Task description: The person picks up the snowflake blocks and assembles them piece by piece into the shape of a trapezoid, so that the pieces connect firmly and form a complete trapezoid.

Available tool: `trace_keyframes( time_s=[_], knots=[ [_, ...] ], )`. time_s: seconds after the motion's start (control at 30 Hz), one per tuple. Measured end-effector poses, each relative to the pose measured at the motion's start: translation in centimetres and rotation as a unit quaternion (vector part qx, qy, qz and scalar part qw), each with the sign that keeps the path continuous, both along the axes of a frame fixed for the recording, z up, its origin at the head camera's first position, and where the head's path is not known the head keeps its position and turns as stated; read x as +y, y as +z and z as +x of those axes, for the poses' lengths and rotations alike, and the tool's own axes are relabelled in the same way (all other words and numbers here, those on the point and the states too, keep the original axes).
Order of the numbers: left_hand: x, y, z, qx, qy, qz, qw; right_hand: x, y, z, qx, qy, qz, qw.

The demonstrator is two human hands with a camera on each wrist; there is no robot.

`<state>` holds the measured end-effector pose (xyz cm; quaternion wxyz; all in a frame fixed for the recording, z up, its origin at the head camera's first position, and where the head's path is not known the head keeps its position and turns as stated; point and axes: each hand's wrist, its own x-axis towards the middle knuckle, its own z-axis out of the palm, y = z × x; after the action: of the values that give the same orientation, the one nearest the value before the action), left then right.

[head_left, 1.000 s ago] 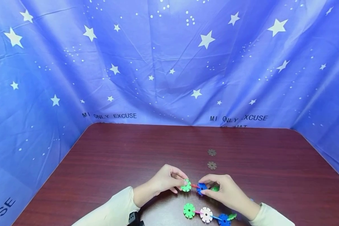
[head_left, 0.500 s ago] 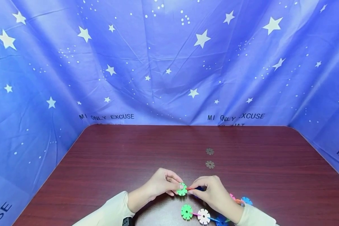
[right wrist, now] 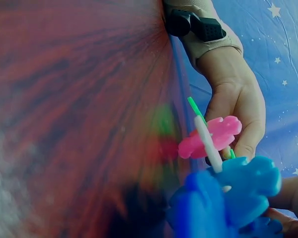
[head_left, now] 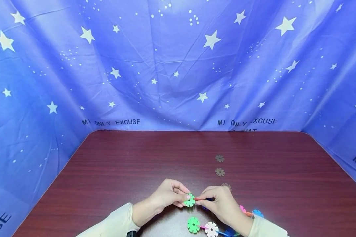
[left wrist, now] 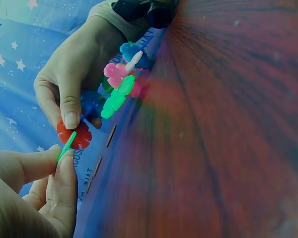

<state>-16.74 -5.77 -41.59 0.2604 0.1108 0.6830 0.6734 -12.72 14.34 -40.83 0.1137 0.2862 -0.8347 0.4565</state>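
Observation:
In the head view, my left hand (head_left: 170, 196) pinches a light green slotted disc (head_left: 191, 200) by its left edge. My right hand (head_left: 220, 201), close on the right, pinches a red disc (left wrist: 73, 138) that stands edge-on to the green one. The green disc's edge meets the red disc's notched rim in the left wrist view. Behind the red disc trails a joined chain: a dark blue disc (left wrist: 91, 103), a bright green disc (left wrist: 118, 96), a pink disc (right wrist: 211, 138), a white disc (right wrist: 207, 145) and a light blue disc (right wrist: 251, 186). My right fingers partly hide the dark blue disc.
Another stretch of linked discs lies at the near edge, with a green disc (head_left: 193, 224) and a white disc (head_left: 211, 229). Several brown discs (head_left: 220, 172) lie beyond my right hand on the dark red table (head_left: 136, 158). A starry blue curtain (head_left: 166, 65) surrounds the back.
My right hand has shifted its grip from the blue disc to the red disc and moved left. Both hands sit slightly lower in view, and a further brown disc shows beside my right hand.

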Motion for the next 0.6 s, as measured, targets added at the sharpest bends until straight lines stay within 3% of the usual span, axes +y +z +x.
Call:
trace_keyframes(
  time_s=[0.3, 0.6],
  knots=[
    [0.41, 0.50, -0.04, -0.005, 0.004, 0.000, 1.0000, 0.22, -0.33, -0.40, 0.067, -0.024, 0.005, 0.9974],
    [0.71, 0.53, -0.28, -0.004, -0.001, -0.006, 1.0000, 0.33, -0.41, -0.48, 0.069, 0.001, -0.008, 0.9976]
  ],
)
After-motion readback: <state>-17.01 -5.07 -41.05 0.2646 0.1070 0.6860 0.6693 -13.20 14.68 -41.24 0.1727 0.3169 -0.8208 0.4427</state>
